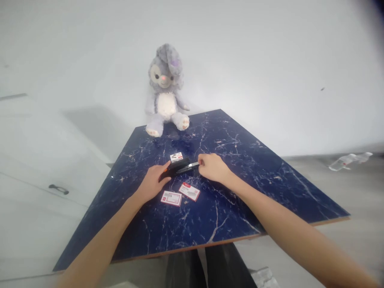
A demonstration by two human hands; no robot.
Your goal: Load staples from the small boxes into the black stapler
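A black stapler (180,165) with an orange mark lies over the middle of the table, its silver metal part showing on the right. Around its left end, my left hand (154,180) is closed, thumb on the near side and fingers on the far side. My right hand (211,166) is closed in a pinch at the tip of the silver part; whether a small piece is between those fingers is hidden. Just beyond the stapler is a small white box (176,156). Two flat white-and-red boxes, one on the left (171,198) and one on the right (190,191), lie nearer to me.
A grey plush toy (166,92) sits against the wall at the back of the blue marbled table (240,200). Clear plastic packaging (350,161) lies on the floor to the right. At the left is a white panel with a dark handle (59,189).
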